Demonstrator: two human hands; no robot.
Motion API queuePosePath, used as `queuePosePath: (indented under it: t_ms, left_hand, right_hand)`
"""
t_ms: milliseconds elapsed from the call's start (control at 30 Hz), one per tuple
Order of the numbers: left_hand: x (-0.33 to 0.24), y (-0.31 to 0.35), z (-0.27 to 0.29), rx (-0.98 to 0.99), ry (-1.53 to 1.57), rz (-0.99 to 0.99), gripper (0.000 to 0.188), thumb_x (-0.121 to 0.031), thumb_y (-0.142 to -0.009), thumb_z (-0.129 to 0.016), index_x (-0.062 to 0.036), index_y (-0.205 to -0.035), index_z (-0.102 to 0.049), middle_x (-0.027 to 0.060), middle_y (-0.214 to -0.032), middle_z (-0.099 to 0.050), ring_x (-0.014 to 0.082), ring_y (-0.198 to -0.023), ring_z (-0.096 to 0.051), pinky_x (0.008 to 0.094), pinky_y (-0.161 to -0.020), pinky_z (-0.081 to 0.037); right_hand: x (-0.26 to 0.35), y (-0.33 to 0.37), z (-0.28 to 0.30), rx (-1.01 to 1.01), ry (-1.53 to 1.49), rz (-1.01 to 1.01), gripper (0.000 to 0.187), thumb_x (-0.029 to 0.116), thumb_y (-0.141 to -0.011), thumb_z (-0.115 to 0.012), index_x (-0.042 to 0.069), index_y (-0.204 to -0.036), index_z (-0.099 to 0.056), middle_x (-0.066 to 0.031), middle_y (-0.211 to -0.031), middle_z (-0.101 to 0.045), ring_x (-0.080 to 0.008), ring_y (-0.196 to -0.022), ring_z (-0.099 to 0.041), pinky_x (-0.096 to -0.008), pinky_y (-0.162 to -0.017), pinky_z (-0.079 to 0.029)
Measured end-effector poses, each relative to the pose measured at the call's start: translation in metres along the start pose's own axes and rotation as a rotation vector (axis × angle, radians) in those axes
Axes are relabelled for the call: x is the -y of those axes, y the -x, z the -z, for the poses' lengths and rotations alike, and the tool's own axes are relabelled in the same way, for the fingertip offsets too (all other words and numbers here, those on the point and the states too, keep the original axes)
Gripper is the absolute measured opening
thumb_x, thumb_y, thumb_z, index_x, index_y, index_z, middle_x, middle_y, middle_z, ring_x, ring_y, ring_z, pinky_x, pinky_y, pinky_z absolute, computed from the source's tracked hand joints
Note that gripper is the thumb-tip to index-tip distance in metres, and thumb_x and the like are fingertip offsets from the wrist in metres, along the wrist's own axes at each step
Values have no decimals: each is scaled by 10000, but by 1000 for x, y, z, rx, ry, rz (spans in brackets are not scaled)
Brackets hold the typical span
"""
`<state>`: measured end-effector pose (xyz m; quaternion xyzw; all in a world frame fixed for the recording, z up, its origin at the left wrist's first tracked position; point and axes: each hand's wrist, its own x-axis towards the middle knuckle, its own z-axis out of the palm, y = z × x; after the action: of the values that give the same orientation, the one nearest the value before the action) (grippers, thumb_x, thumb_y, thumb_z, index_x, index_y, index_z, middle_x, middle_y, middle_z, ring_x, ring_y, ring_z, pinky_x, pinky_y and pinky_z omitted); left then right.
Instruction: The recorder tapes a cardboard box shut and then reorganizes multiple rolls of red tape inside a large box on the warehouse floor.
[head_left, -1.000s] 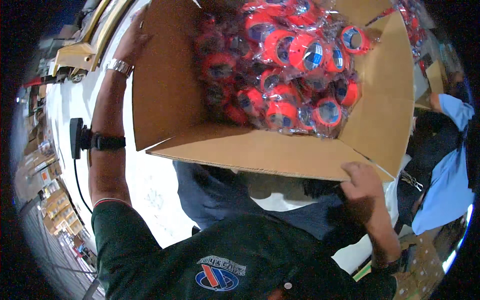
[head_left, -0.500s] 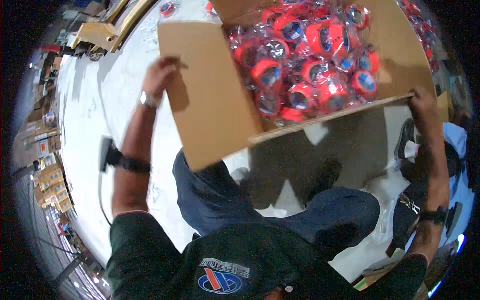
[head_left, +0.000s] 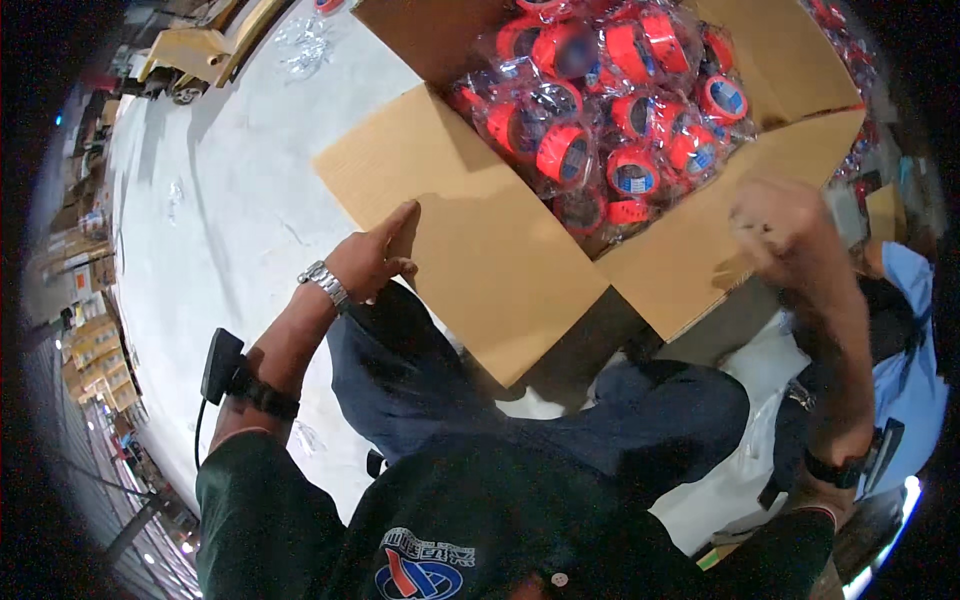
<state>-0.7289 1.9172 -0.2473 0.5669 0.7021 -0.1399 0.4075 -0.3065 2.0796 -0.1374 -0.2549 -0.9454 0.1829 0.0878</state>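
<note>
A cardboard box [head_left: 800, 60] in front of me is filled with red tape rolls [head_left: 632, 172], many in clear plastic wrap. Its left flap [head_left: 480, 255] and near flap [head_left: 690, 250] are folded outward. My left hand [head_left: 365, 262] is at the outer edge of the left flap, index finger and thumb spread apart over the cardboard. Above the near flap's right part is my right hand [head_left: 785, 225], blurred by motion, its fingers bent and hard to make out. Whether it touches the flap cannot be seen.
More red rolls [head_left: 862, 130] lie beyond the box's right side. A person in light blue [head_left: 905, 340] is close on my right. A yellow pallet jack [head_left: 190, 55] stands at the far left. Crumpled clear plastic [head_left: 303, 45] lies on the white floor [head_left: 240, 210].
The left flap has swung down toward me, and the near flap now slopes outward. My left hand has moved nearer and right; my right hand has left the near flap's corner, moving left and nearer.
</note>
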Motion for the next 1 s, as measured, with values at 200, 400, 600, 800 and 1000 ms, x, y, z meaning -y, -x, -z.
queuePosePath:
  t_ms: [200, 400, 600, 800, 1000]
  left_hand:
    - [5, -26, -21, -229, -369, -25, 797, -392, -780, -726, -224, -1431, -298, 175, -794, -672, 364, -715, -665, 427, -598, -529]
    - [-64, -120, 8, -428, -669, -637, 991, -393, -588, -818, -211, -1432, -332, 190, -1414, -370, 371, -1314, -346, 547, -1078, -281]
    - [-55, -170, 11, -434, -705, -722, 782, -375, -500, -857, -149, -1189, -567, 112, -1244, -513, 330, -1201, -450, 453, -1030, -356]
    - [-66, -199, -16, -398, -659, -858, 575, -350, -556, -840, -99, -1021, -611, 113, -1053, -590, 312, -998, -579, 439, -833, -481]
    - [-66, -160, -68, -379, -354, -930, 402, -294, -669, -800, -90, -977, -642, 141, -939, -624, 296, -910, -627, 425, -720, -512]
  right_hand:
    - [-8, 41, -21, 41, -234, -358, 191, 34, -667, -631, -4, -719, -451, -153, -705, -493, -355, -676, -522, -412, -627, -418]
    - [-11, 68, -30, -68, -278, -472, 191, 61, -697, -624, 7, -709, -441, -148, -684, -474, -337, -640, -513, -394, -601, -405]
    - [-3, 104, -46, -184, -268, -554, 158, 59, -715, -598, 19, -709, -445, -142, -679, -462, -327, -617, -498, -378, -582, -401]
    - [-37, 205, -125, -214, -250, -893, 161, 78, -739, -612, 16, -721, -464, -155, -691, -477, -296, -637, -516, -376, -602, -413]
    - [-121, 235, -189, -180, -227, -997, 277, 178, -826, -617, 7, -722, -424, -87, -641, -421, -185, -612, -436, -328, -599, -388]
